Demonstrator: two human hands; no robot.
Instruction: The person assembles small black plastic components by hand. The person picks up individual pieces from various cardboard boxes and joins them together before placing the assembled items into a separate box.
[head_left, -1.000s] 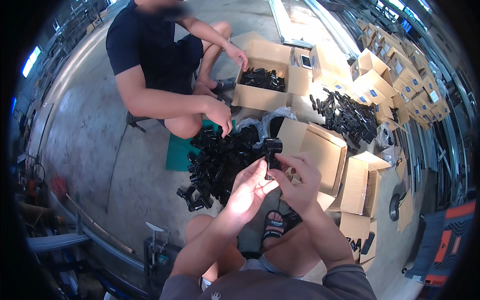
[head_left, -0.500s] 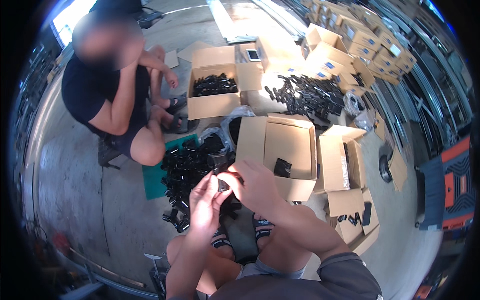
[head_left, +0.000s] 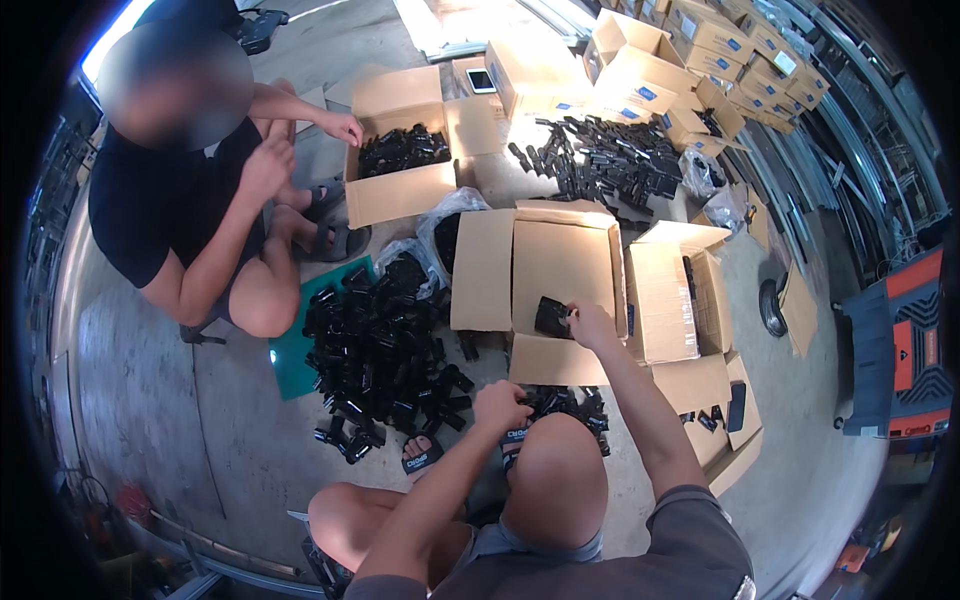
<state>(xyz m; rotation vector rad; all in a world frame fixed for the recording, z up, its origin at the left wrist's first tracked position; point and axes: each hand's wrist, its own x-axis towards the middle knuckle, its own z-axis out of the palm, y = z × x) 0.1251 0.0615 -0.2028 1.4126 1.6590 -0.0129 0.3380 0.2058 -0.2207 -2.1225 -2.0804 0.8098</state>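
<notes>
My right hand reaches into the open cardboard box in front of me. Its fingertips are pinched at the right edge of a black part lying near the box's front wall. Lower and to the left, my left hand is bent over a small heap of black parts by my right foot. Its fingers are curled at the heap's edge, and what they grip, if anything, is hidden. A larger pile of glossy black parts lies to the left, partly on a green mat.
At the left a co-worker sits low, one hand at a carton of black parts. More black parts lie on the floor beyond. Another open carton stands right of my box. Stacked cartons and an orange-grey case are farther right.
My hands, together on a black part before, have parted: the right into the box, the left down to the small heap. The co-worker's hand has moved to the far carton. The view has shifted.
</notes>
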